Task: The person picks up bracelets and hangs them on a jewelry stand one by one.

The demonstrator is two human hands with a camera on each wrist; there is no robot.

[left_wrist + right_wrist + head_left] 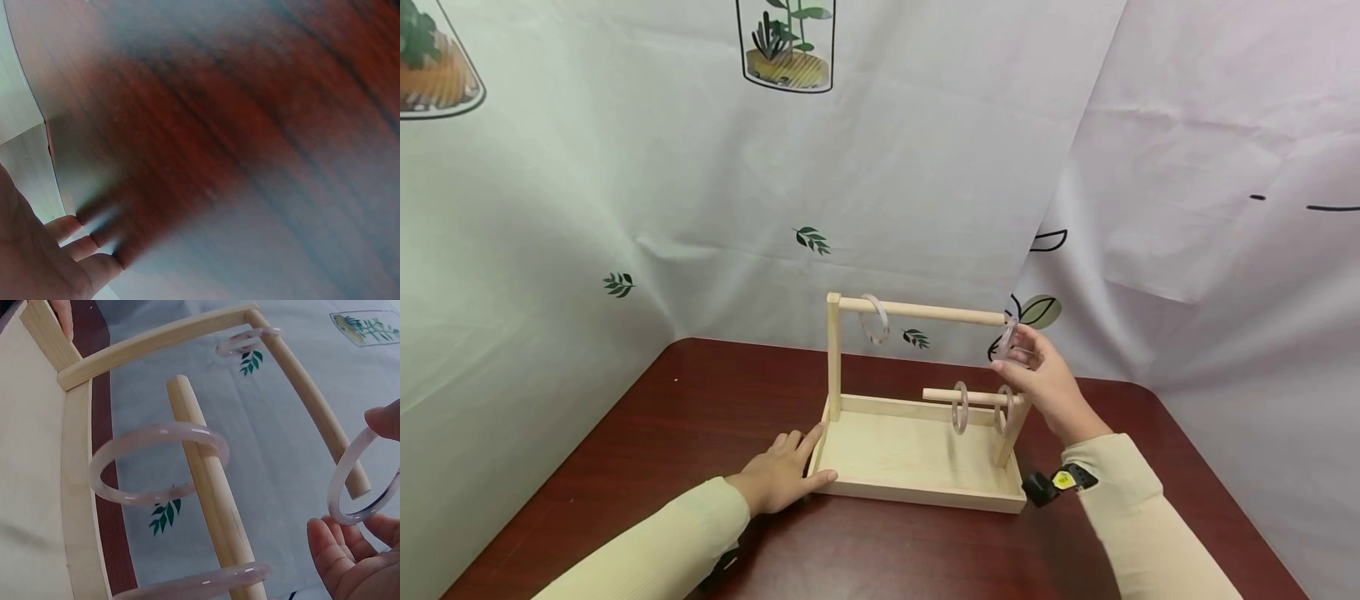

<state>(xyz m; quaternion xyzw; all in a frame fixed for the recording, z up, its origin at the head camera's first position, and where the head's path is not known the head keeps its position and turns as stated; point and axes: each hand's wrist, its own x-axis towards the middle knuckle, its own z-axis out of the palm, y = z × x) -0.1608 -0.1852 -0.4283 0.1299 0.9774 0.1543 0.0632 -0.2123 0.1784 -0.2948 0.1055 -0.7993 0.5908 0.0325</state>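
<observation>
My right hand pinches a pale pinkish bangle between thumb and fingers at the free end of the upper wooden rod. In the right wrist view that rod's tip shows within the bangle's outline. Another bangle hangs near the rod's left end, by the tall post. Below, the shorter rod carries two more bangles, one nearer its tip and one near its post. With fingers spread, my left hand rests against the left end of the stand's wooden tray.
The stand sits on a dark red wooden table. Behind it hangs a pale cloth backdrop printed with leaves and plant jars. A black strap device is worn on the right wrist.
</observation>
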